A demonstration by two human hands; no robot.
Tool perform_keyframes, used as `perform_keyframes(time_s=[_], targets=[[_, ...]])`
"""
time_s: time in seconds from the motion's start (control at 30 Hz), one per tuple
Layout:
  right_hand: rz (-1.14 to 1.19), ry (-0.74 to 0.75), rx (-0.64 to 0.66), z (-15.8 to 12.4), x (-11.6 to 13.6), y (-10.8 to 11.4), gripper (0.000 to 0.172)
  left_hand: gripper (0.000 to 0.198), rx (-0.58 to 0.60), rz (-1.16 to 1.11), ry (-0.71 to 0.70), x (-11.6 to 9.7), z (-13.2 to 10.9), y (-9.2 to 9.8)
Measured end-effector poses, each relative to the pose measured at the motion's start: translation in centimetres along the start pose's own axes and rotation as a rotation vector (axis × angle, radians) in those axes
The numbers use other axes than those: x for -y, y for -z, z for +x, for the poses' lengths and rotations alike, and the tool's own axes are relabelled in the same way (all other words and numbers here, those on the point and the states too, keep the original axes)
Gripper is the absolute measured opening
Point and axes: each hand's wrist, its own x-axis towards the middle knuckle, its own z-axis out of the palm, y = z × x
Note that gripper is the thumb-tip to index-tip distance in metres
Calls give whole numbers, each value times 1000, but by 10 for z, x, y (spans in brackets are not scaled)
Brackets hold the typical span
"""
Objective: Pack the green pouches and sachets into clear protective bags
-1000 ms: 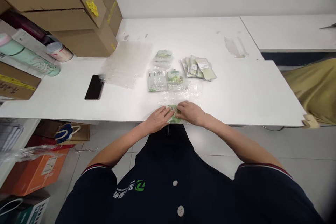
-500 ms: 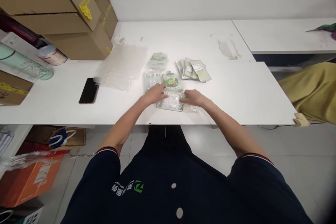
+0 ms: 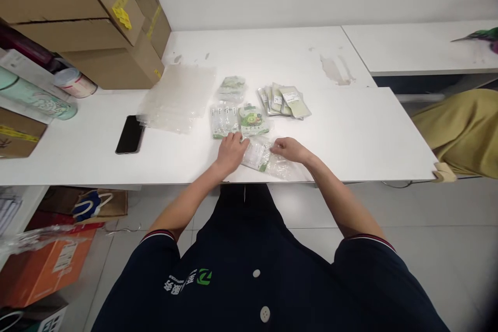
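A clear plastic bag (image 3: 280, 167) with a green-and-white packet (image 3: 254, 155) inside lies at the front of the white table, slanting down to the right. My left hand (image 3: 232, 154) is closed on its left end, thumb toward the packet. Fingers pinched, my right hand (image 3: 290, 149) grips the bag's upper edge on the right. Just beyond are a clear-fronted packet (image 3: 224, 120) with several white strips and a packet with a green fruit picture (image 3: 252, 120). Farther back sit another bagged packet (image 3: 232, 86) and a fanned group of pale green packets (image 3: 295, 102).
Flat clear bags (image 3: 181, 96) are piled to the left, beside a black phone (image 3: 130, 135). Cardboard boxes (image 3: 112, 62), a can (image 3: 75, 83) and a mint-green bottle (image 3: 37, 94) stand at far left. Mustard-coloured cloth (image 3: 462, 135) shows beyond the table's right end.
My left hand has drawn back toward me onto the bag's left end, uncovering the packets behind. The bag has turned, its right end now nearer the table's front edge.
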Motion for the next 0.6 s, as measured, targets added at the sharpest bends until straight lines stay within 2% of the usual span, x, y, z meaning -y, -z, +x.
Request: perform_keyframes(time_s=[0.07, 0.17, 0.23, 0.3, 0.4, 0.5, 0.57, 0.6], targets=[[185, -29, 26, -9, 0, -3, 34, 36, -32, -85, 25, -17, -23, -8], [529, -37, 143, -21, 3, -9, 42, 57, -95, -208, 99, -38, -52, -12], [701, 25, 210, -29, 9, -14, 43, 70, -93, -263, 161, -47, -63, -9], [774, 107, 248, -35, 18, -19, 40, 81, -66, -300, 196, -52, -70, -2], [757, 198, 280, -41, 35, -26, 35, 85, -80, -300, 187, -52, -77, 6], [666, 287, 283, -45, 51, -34, 32, 69, -118, -231, 135, -47, -85, 9], [522, 379, 190, -51, 61, -40, 26, 53, -117, -173, 100, -42, -90, 8], [408, 426, 94, -56, 65, -43, 24, 48, -114, -149, 89, -40, -91, 8]])
